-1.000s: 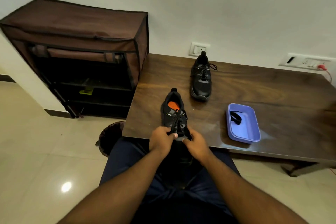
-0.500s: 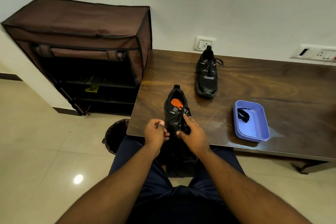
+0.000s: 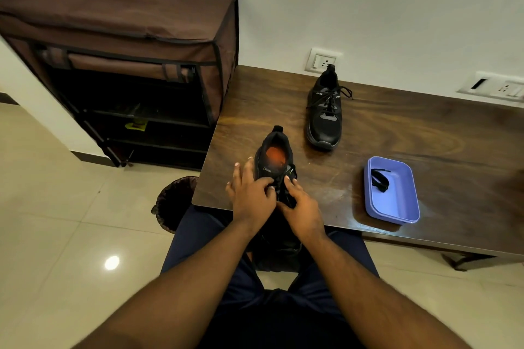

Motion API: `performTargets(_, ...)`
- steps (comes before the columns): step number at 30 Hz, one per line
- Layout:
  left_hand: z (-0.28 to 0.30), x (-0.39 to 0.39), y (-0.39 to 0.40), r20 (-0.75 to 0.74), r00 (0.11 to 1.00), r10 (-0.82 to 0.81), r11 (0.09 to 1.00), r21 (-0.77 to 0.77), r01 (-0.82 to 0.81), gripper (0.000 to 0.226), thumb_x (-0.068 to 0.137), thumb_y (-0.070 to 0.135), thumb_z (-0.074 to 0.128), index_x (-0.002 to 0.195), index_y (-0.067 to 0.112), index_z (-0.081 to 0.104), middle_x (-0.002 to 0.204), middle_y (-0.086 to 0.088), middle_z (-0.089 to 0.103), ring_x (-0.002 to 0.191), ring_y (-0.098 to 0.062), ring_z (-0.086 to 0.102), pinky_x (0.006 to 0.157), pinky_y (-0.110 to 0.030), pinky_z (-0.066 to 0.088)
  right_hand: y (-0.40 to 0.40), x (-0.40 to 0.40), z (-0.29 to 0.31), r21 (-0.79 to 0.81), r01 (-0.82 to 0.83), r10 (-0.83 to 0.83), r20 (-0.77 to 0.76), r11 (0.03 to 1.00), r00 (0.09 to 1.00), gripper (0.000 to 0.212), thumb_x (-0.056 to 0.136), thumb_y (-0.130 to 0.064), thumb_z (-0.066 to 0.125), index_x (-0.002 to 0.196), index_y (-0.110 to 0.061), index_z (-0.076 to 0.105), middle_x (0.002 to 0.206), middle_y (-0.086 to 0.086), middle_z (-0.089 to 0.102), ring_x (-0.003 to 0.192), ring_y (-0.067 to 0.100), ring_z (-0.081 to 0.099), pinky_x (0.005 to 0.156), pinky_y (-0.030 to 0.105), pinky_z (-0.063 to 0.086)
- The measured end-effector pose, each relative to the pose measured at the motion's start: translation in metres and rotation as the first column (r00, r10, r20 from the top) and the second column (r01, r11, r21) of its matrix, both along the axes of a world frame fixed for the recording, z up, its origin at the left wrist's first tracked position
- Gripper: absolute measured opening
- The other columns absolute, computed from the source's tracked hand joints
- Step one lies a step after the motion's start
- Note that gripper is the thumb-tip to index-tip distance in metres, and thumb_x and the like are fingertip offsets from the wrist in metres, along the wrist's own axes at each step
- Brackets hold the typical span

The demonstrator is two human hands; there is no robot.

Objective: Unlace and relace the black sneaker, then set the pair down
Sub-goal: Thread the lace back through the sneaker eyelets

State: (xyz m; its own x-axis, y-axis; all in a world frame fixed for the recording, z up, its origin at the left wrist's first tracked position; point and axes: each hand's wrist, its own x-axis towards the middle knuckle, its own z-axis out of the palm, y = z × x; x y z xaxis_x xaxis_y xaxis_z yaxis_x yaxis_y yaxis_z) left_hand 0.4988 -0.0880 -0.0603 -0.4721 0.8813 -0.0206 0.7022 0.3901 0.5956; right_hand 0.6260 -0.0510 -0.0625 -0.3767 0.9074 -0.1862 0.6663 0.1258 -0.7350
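1. A brown fabric rack (image 3: 119, 45) is standing on the tiled floor against the wall, its front open, just left of the table.
2. The wooden table (image 3: 425, 133) is running along the wall, bearing both sneakers and a tray.
3. The far sneaker (image 3: 324, 113) is lying flat near the wall, laced, its toe pointing toward the person.
4. The blue tray (image 3: 397, 207) is sitting near the front edge, right of the hands, holding a dark coiled lace (image 3: 379, 180).
5. A dark bin (image 3: 173, 201) is showing on the floor beside the table's left corner.
6. The near sneaker (image 3: 276, 161) is resting at the front edge, its orange insole showing, its toe hidden behind the hands.
7. The left hand (image 3: 251, 195) is pinching the lace at the sneaker's eyelets, its other fingers spreading along the shoe's left side.
8. The right hand (image 3: 300, 207) is gripping the laces over the tongue, fingers curled.
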Motion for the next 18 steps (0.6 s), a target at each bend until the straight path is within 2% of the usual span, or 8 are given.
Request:
performTargets(3,0.005,0.002,0.009,0.014,0.999,-0.034,0.999,0.000,0.034,0.025,0.090,0.044,0.062,0.103,0.025,0.071,0.161,0.003,0.016,0.150,-0.023,-0.003,0.116,-0.059,0.013,0.000,0.000,0.001,-0.013,-0.004,0.004,-0.006,1.000,1.000,0.069,0.088,-0.024,0.070,0.148,-0.027,0.036,0.156,0.000,0.032,0.142,0.013,0.033,0.115,0.030,0.032)
performTargets(9,0.016,0.000,0.007,-0.084,0.990,-0.111,0.991,-0.078,0.104,0.010,0.094,0.030,0.059,0.096,0.025,0.067,0.158,0.003,0.020,0.150,-0.025,-0.004,0.117,-0.059,0.011,0.001,0.002,0.006,-0.053,0.004,-0.005,-0.013,0.999,1.000,0.075,0.083,-0.029,0.074,0.148,-0.030,0.035,0.156,-0.002,0.031,0.142,0.013,0.032,0.115,0.031,0.031)
performTargets(11,0.019,-0.004,-0.009,-0.046,0.976,-0.211,0.968,-0.149,0.202,0.011,0.095,0.029,0.058,0.096,0.023,0.067,0.159,0.002,0.019,0.150,-0.025,-0.006,0.117,-0.057,0.012,0.002,0.002,0.008,-0.043,-0.011,0.011,0.013,0.999,1.000,0.073,0.085,-0.029,0.073,0.148,-0.030,0.035,0.156,-0.002,0.031,0.141,0.014,0.034,0.113,0.030,0.031)
performTargets(14,0.015,-0.013,-0.048,-0.129,0.913,-0.386,0.892,-0.304,0.334,0.013,0.095,0.030,0.055,0.097,0.026,0.067,0.162,0.004,0.007,0.149,-0.026,-0.015,0.118,-0.054,0.005,0.004,0.003,0.009,-0.052,-0.015,0.017,0.030,0.999,0.999,0.073,0.085,-0.029,0.072,0.148,-0.031,0.035,0.157,-0.004,0.030,0.140,0.014,0.036,0.112,0.030,0.031)
performTargets(18,0.016,-0.022,-0.089,-0.076,0.914,-0.398,0.819,-0.477,0.317,0.016,0.096,0.033,0.055,0.105,0.031,0.069,0.162,0.003,0.009,0.150,-0.028,-0.010,0.118,-0.053,0.008,0.006,0.004,0.011,-0.091,-0.017,0.018,0.009,0.996,1.000,0.075,0.084,-0.030,0.073,0.148,-0.031,0.034,0.157,-0.005,0.029,0.141,0.015,0.033,0.113,0.032,0.030)
